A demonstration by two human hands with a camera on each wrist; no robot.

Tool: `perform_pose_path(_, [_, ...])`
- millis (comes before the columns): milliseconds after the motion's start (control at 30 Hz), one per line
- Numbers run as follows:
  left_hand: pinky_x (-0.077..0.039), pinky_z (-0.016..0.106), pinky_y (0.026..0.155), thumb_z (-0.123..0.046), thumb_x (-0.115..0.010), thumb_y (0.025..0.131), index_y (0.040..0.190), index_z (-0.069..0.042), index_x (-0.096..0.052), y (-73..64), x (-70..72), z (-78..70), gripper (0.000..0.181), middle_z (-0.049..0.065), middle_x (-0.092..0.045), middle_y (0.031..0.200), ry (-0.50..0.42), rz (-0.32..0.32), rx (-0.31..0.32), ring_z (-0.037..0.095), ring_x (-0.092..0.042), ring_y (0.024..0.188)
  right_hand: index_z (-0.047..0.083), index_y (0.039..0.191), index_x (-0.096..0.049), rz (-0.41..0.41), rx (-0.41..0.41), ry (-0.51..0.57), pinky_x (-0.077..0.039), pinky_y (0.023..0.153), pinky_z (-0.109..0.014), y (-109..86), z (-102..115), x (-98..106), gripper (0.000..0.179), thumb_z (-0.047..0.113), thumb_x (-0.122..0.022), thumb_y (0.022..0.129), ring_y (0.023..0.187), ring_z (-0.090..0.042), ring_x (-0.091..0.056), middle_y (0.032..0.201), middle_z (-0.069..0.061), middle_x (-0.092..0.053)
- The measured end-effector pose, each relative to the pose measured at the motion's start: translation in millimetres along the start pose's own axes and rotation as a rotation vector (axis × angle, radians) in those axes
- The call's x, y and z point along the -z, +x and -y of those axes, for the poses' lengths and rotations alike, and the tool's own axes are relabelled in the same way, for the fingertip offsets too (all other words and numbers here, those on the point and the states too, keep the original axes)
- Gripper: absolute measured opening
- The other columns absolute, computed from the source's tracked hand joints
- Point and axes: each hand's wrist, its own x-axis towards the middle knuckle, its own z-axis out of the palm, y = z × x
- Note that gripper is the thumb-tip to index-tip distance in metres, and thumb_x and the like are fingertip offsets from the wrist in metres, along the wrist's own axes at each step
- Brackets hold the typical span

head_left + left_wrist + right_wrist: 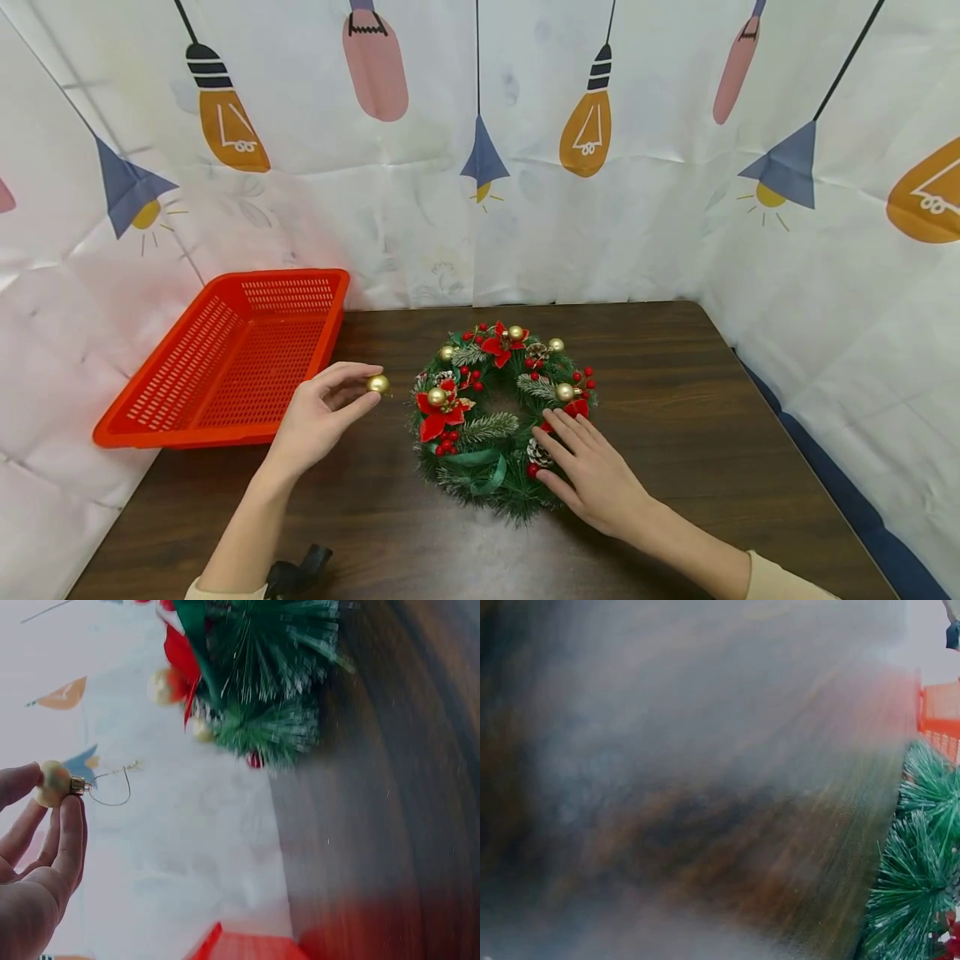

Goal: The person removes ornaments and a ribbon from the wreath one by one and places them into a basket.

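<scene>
Between thumb and fingertips, my left hand (318, 421) pinches a small gold ball ornament (378, 384) in the air left of the wreath. In the left wrist view the ornament (52, 784) shows a ribbed gold cap and a thin loop of cord hanging free. A green Christmas wreath (487, 429) lies on the table, dressed with red poinsettias, red berries, pinecones, a green ribbon and several gold balls. My right hand (592, 475) rests on its lower right side, fingers spread over a pinecone and a red flower. The right wrist view catches only green needles (915, 885) at its edge.
A red plastic basket (187, 435) with slotted walls stands at the left of the dark wooden table (660, 367). Near the front edge by my left forearm sits a black object (298, 575). Behind the table hangs a white cloth (420, 225) printed with lamps.
</scene>
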Motion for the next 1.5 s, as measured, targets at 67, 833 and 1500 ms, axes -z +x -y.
perform_pose_path(67, [-0.055,0.022,0.088,-0.002,-0.076,0.093,0.123,-0.005,-0.072,1.0,5.8,0.4,0.03,0.012,-0.067,0.119,0.016,-0.02,0.01,0.017,-0.067,0.1,0.006,0.146,-0.057,-0.011,-0.008,-0.007,-0.03,0.116,-0.056,-0.1,0,0,0.058,0.049,-0.049,0.107,0.145,-0.034,-0.039,0.155,-0.02,-0.045])
perform_pose_path(833, [-0.053,0.014,0.082,-0.021,-0.072,0.099,0.136,-0.003,-0.064,0.9,65.1,15.2,0.042,0.002,-0.066,0.122,0.181,-0.174,0.176,-0.001,-0.067,0.101,0.005,0.146,-0.057,-0.018,-0.022,0.006,-0.033,0.115,-0.055,-2.0,0,-1,0.059,0.047,-0.056,0.105,0.143,-0.034,-0.044,0.151,-0.018,-0.051])
perform_pose_path(1500, [-0.049,0.008,0.078,-0.034,-0.069,0.1,0.14,-0.004,-0.061,-4.9,99.5,43.0,0.051,0.012,-0.063,0.124,0.333,-0.214,0.351,-0.01,-0.06,0.1,0.005,0.151,-0.052,0.043,-0.049,0.04,-0.029,0.118,-0.053,-1.2,5,0,0.061,0.044,-0.058,0.104,0.145,-0.032,-0.041,0.154,-0.016,-0.048])
